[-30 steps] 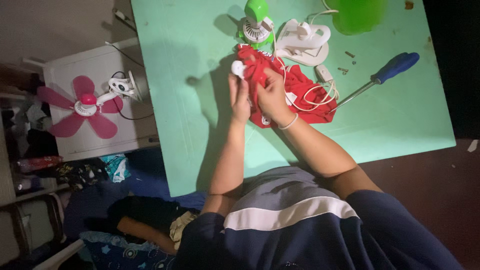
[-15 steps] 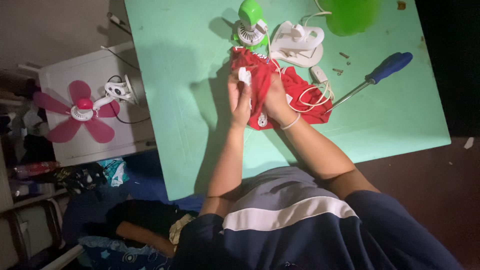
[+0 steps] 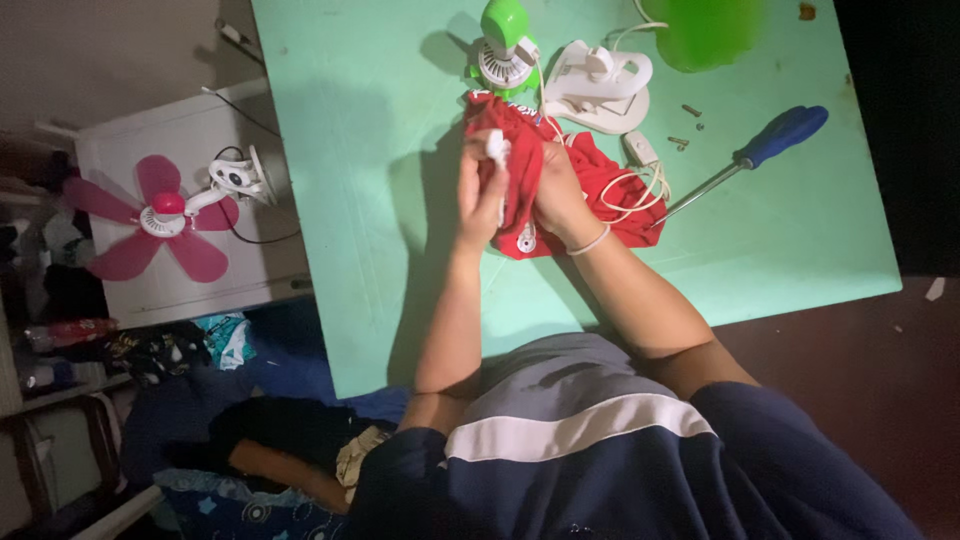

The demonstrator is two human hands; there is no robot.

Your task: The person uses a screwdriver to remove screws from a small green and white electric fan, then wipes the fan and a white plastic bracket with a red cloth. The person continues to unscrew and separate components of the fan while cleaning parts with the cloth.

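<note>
Red cloth (image 3: 590, 190) bunched on green tabletop (image 3: 380, 200), worked by both hands just below green fan motor (image 3: 503, 50).

Left hand (image 3: 480, 195) pinched shut on small white part (image 3: 495, 147); right hand (image 3: 555, 195) clamped on cloth beside it. Best done, probably, by holding part steady and rubbing with taut fold of cloth. White cord (image 3: 630, 190) and blue-handled screwdriver (image 3: 750, 150) nearby. Fingertips buried in folds; exact kind of part hard to make out in dim light.
</note>
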